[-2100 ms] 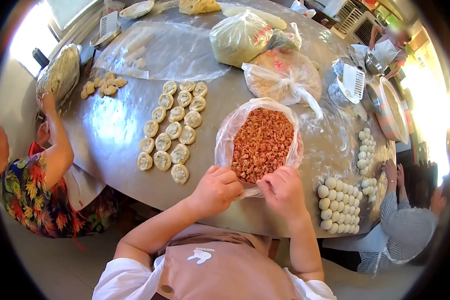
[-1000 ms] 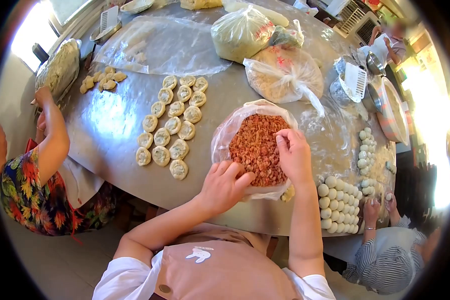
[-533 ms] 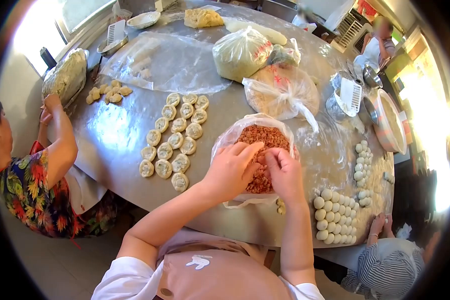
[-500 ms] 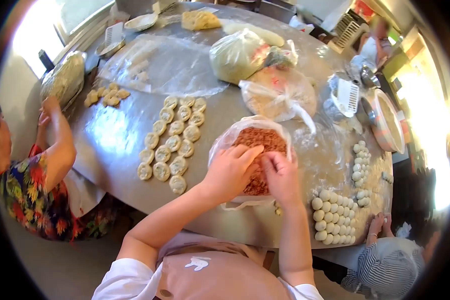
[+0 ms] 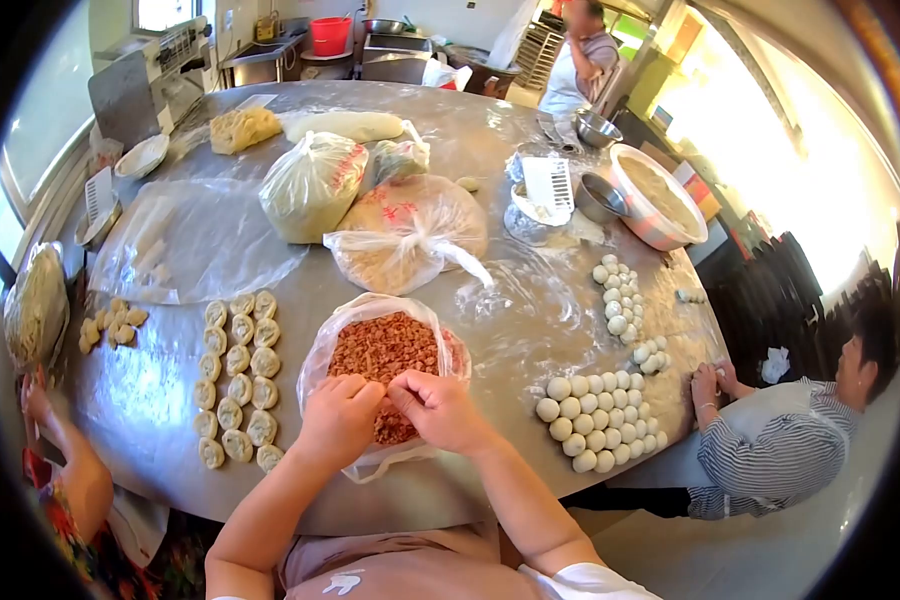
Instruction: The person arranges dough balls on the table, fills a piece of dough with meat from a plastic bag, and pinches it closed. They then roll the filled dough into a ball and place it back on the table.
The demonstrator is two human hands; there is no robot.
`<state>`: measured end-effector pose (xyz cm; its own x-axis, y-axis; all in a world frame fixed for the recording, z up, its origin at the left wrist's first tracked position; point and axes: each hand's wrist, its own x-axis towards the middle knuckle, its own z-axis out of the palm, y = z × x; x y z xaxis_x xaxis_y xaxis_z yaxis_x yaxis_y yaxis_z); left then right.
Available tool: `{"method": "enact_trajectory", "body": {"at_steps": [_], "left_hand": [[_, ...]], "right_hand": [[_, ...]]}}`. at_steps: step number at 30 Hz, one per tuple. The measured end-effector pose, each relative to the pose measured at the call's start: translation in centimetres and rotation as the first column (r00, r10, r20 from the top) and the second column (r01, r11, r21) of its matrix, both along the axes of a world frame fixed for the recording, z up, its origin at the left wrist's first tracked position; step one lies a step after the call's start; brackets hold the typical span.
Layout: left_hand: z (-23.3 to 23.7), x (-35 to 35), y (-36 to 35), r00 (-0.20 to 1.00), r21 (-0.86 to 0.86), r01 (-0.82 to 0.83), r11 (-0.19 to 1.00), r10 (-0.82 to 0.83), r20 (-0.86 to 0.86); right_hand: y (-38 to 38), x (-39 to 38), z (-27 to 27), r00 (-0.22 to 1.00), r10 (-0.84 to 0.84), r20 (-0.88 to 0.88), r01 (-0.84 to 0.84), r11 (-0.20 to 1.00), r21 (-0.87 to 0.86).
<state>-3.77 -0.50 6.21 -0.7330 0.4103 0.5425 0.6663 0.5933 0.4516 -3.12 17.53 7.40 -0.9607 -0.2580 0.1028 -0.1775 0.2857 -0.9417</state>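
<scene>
A clear plastic bag (image 5: 315,340) with its mouth folded open holds reddish-brown crumbly filling (image 5: 385,345). Over the near part of the filling, my left hand (image 5: 342,420) is closed, its fingers curled and its thumb side turned inward. My right hand (image 5: 438,408) meets it there in a pinch, the fingertips almost touching those of the left. Anything between the fingers is hidden. Left of the bag, filled dough rounds (image 5: 238,360) stand in rows. Smooth white dough balls (image 5: 600,415) sit in a block to the right.
Tied bags (image 5: 315,185) and a large wrapped dough (image 5: 410,230) lie beyond the filling. Plastic sheeting (image 5: 200,240) covers the far left. A co-worker in a striped top (image 5: 770,440) sits at right; another person's arm (image 5: 80,470) shows at left. A tub (image 5: 660,195) stands far right.
My view has swung to the right and up, so the table appears shifted left and lower. My left hand's fingers, stretched over the filling before, are now curled in against my right hand's fingertips.
</scene>
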Motion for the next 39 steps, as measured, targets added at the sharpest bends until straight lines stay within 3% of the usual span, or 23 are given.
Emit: {"method": "enact_trajectory", "body": {"at_steps": [3,5,8,9,11,14,17,18,21,22,23,25,26,27,29,32,35,39], "left_hand": [[0.2,0.6,0.8,0.970,0.236,-0.032,0.971,-0.027,0.241],[0.1,0.8,1.3,0.919,0.353,-0.079,0.932,-0.069,0.388],[1.0,0.9,1.4,0.565,0.502,-0.307,0.809,-0.270,0.780],[1.1,1.1,1.4,0.427,0.585,-0.406,0.702,-0.420,0.801],[1.4,1.1,1.8,0.197,0.634,-0.637,0.437,-0.704,0.683],[0.9,0.9,1.8,0.034,0.549,-0.806,0.220,-0.909,0.415],[0.8,0.1,1.1,0.156,0.535,-0.845,-0.012,-0.962,0.226],[0.9,-0.5,0.5,0.188,0.493,-0.857,-0.154,-0.982,0.020],[3.1,-0.4,1.5,0.431,0.643,-0.766,0.007,-0.737,0.521],[0.9,-0.6,0.8,0.495,0.752,-0.642,0.151,-0.667,0.557],[0.2,-0.7,0.7,0.593,0.759,-0.551,0.347,-0.476,0.649],[-0.5,-1.3,0.6,0.778,0.572,-0.403,0.715,-0.063,0.626],[0.0,-1.0,0.3,0.835,0.374,-0.404,0.835,0.170,0.523],[-0.1,-0.8,0.0,0.878,0.353,-0.371,0.859,0.200,0.435],[-0.6,-0.2,-0.4,0.936,0.303,-0.317,0.899,0.246,0.251],[-0.7,1.9,-1.1,0.926,0.177,-0.276,0.945,0.211,0.314],[-0.9,4.0,-0.8,0.923,0.120,-0.253,0.960,0.203,0.326],[-1.9,5.2,-0.7,0.917,0.064,-0.229,0.971,0.194,0.348]], "right_hand": [[-0.2,-0.2,-1.1,0.989,0.000,-0.145,-0.009,0.998,-0.060],[-0.2,0.3,-0.6,0.957,-0.048,-0.288,0.049,0.999,-0.006],[-0.7,0.3,-0.1,0.880,-0.070,-0.470,0.099,0.994,0.038],[-0.7,0.4,0.0,0.856,-0.075,-0.512,0.120,0.991,0.054],[-1.1,0.3,0.1,0.813,-0.088,-0.576,0.156,0.985,0.069],[-1.6,0.4,-0.4,0.776,-0.145,-0.613,0.224,0.973,0.053],[-2.2,0.8,-1.1,0.776,-0.282,-0.564,0.329,0.944,-0.019],[-2.3,0.9,-1.3,0.787,-0.333,-0.520,0.365,0.930,-0.044],[-2.0,0.2,-1.1,0.788,-0.362,-0.498,0.414,0.910,-0.005],[-1.8,-0.5,-1.0,0.788,-0.329,-0.520,0.405,0.913,0.037],[-1.5,-1.0,-1.0,0.786,-0.298,-0.542,0.399,0.914,0.076],[-1.1,-1.2,-1.4,0.789,-0.253,-0.559,0.410,0.895,0.174],[-1.1,-0.9,-0.9,0.786,-0.240,-0.570,0.425,0.879,0.216],[-1.0,-0.9,-0.7,0.781,-0.223,-0.583,0.439,0.860,0.260],[-0.1,-0.3,-1.1,0.864,-0.084,-0.496,0.286,0.893,0.347],[0.0,1.4,-0.5,0.920,0.103,-0.378,0.108,0.861,0.497],[-1.2,1.8,-0.8,0.925,0.081,-0.370,0.136,0.840,0.525],[-0.9,-0.7,-2.2,0.889,-0.086,-0.450,0.341,0.781,0.524]]}}
